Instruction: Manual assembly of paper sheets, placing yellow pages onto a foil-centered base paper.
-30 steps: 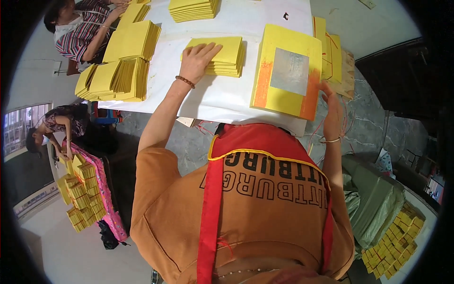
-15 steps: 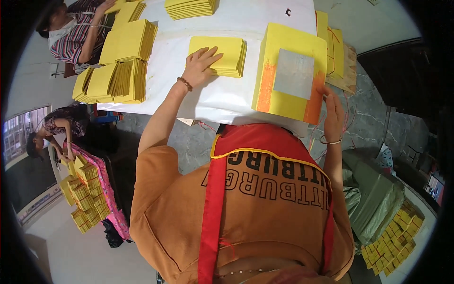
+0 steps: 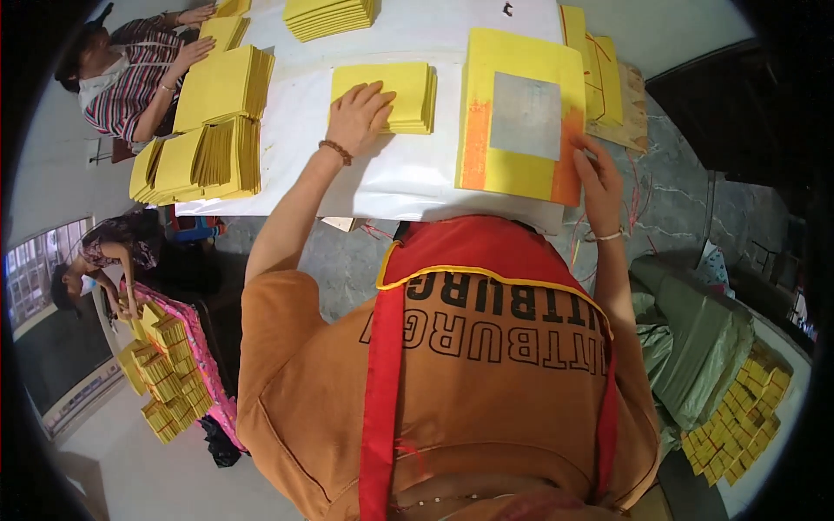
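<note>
Both hands are open: the left hand rests palm-down on a small yellow stack on the white-covered bench; the right hand, fingers slightly bent, meets the right edge of a larger yellow stack bearing a silvery rectangle.

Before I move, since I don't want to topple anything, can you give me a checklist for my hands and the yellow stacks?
1. Left hand resting on the folded yellow paper stack: ok.
2. Right hand at the right side of the orange-marked yellow block: ok.
3. Right hand's grip firm: cannot tell.
4. Stack and block apart on the white tabletop: ok.
5. Block's base fully supported: cannot tell, hidden.
6. Co-worker's hands away from both: ok.
</note>
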### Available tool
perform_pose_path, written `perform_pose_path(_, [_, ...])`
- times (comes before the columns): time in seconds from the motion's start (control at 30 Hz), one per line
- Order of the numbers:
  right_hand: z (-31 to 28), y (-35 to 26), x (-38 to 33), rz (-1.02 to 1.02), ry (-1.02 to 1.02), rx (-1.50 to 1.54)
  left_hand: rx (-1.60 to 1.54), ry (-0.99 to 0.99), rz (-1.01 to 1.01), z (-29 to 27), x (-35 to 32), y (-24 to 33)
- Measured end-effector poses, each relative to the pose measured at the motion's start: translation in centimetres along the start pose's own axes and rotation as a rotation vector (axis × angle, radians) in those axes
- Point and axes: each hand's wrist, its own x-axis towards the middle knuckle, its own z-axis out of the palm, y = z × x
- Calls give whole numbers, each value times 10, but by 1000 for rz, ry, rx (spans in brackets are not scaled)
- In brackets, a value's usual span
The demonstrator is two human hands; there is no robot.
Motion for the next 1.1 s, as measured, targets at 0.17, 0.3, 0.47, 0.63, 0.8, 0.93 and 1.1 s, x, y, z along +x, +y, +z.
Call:
perform_pose_path(0.17, [0,-7,1,3,-20,10,-107,-9,81,-19,17,-1])
perform_pose_path(0.3, [0,-5,2,-8,-32,-1,-91,34,137,-36,32,28])
perform_pose_path(0.47, [0,-2,4,-98,-6,-109,-392,-33,390,-65,42,129])
perform_pose_path(0.63, [1,-11,4,-122,3,-91,-146,-40,587,-57,33,172])
perform_pose_path(0.8, [1,-9,4,-136,-23,-68,-120,-44,689,-56,35,176])
perform_pose_path(0.93, [-1,-6,5,-160,-52,-42,-148,1,737,-51,36,176])
perform_pose_path(1.1, [-1,-1,6,-115,-53,16,-151,-27,749,-62,40,181])
